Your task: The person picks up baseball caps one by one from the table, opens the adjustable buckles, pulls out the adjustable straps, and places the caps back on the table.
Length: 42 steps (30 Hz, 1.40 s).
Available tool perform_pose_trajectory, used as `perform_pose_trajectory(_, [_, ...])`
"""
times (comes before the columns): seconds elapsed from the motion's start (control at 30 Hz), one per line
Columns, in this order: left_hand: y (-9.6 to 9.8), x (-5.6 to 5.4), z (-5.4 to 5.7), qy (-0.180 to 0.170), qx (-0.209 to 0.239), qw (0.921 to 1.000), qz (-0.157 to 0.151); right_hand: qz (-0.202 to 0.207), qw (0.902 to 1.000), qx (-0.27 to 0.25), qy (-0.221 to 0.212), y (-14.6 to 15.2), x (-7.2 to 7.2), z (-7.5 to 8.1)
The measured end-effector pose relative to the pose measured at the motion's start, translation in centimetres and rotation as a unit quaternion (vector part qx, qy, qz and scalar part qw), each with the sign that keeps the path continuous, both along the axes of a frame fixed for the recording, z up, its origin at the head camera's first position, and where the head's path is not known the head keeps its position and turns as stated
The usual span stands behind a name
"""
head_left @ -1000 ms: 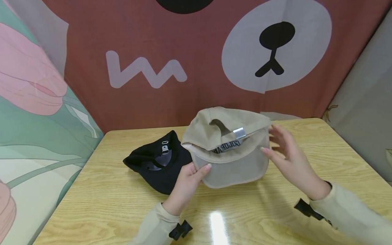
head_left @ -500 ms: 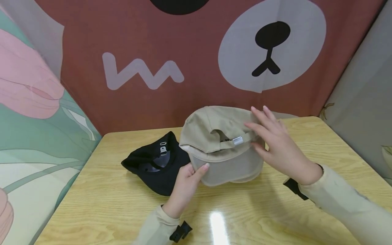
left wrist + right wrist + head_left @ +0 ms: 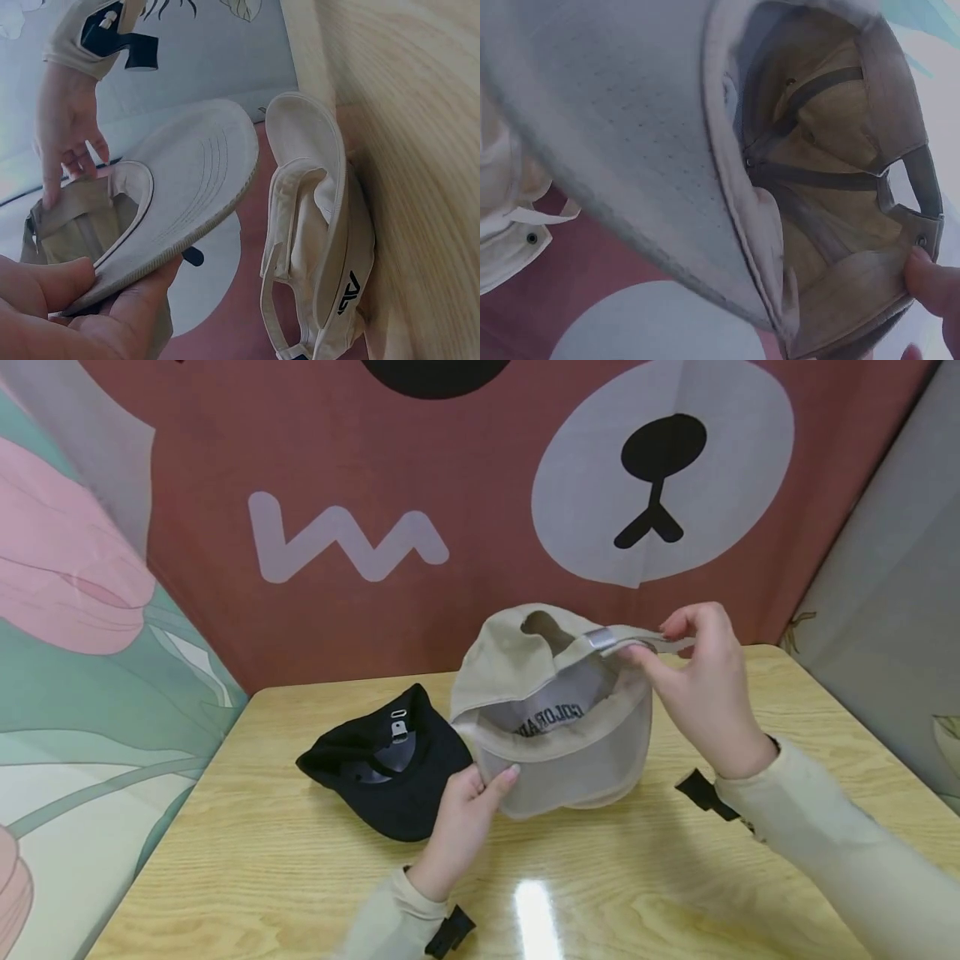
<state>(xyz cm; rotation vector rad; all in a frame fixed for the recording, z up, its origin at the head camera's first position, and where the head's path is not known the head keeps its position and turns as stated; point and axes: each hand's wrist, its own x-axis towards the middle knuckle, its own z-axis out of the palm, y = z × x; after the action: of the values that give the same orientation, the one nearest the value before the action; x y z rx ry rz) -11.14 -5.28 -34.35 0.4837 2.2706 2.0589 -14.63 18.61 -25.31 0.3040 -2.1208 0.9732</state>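
Observation:
A beige baseball cap (image 3: 498,660) is held up over the table, its inside facing me and dark lettering showing within. My left hand (image 3: 461,818) grips the left side of its brim (image 3: 202,161), thumb on one face and fingers on the other. At the cap's back edge, beside the strap's metal buckle (image 3: 600,638), my right hand (image 3: 708,693) pinches the fabric. The right wrist view shows that thumb (image 3: 934,289) on the edge near the strap opening. Behind it, mostly hidden from the head view, a cream cap (image 3: 352,247) with black letters lies on the table.
A black cap (image 3: 442,768) lies at the left, its inside showing, close to my left hand. The wooden table (image 3: 285,877) meets a reddish-brown hanging cloth (image 3: 360,635) with a bear face at its back edge.
My right hand has gone from beside the cap across its back and now pinches the back edge. That edge is pulled up and rightward, so the cap's inside shows wider. The left hand keeps its grip.

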Motion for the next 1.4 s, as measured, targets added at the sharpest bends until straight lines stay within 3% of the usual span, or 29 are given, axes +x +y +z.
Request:
perform_pose_trajectory(0.13, [0.2,0.0,-0.1,0.01,-0.006,0.9999,0.005,-0.009,0.9998,-0.009,0.018,0.3,-0.3,0.1])
perform_pose_trajectory(0.57, [0.9,0.1,0.3,0.013,-0.047,0.9986,0.021,0.052,0.9977,-0.032,0.03,0.0,-1.0,0.3])
perform_pose_trajectory(0.67, [1.3,0.1,0.4,0.008,-0.069,0.9976,0.004,0.057,0.9971,-0.051,-0.003,0.0,-1.3,0.8])
perform_pose_trajectory(0.8, [1.6,0.1,0.4,-0.009,-0.089,0.9948,-0.049,0.059,0.9946,-0.074,-0.043,0.2,-1.6,1.4])
perform_pose_trajectory(0.9, [1.6,0.2,0.5,-0.016,-0.107,0.9906,-0.083,0.057,0.9945,-0.072,-0.05,0.3,-1.6,1.5])
perform_pose_trajectory(1.1, [0.3,0.6,2.1,0.007,-0.152,0.9842,-0.091,0.066,0.9938,-0.07,-0.056,0.4,-1.3,1.4])
perform_pose_trajectory(1.17, [-0.1,0.6,2.9,0.018,-0.163,0.9838,-0.073,0.07,0.9936,-0.07,-0.055,0.4,-1.2,1.3])
perform_pose_trajectory(1.27, [-0.4,0.4,4.2,0.056,-0.144,0.9875,-0.032,0.074,0.9941,-0.065,-0.047,0.3,-1.1,1.2])
perform_pose_trajectory(1.33, [-0.3,0.1,4.9,0.125,-0.114,0.9856,0.0,0.074,0.9947,-0.059,-0.04,0.3,-1.0,1.1])
perform_pose_trajectory(1.4, [0.1,-0.3,5.7,0.211,-0.078,0.9741,0.023,0.074,0.9952,-0.053,-0.035,0.2,-0.9,1.0])
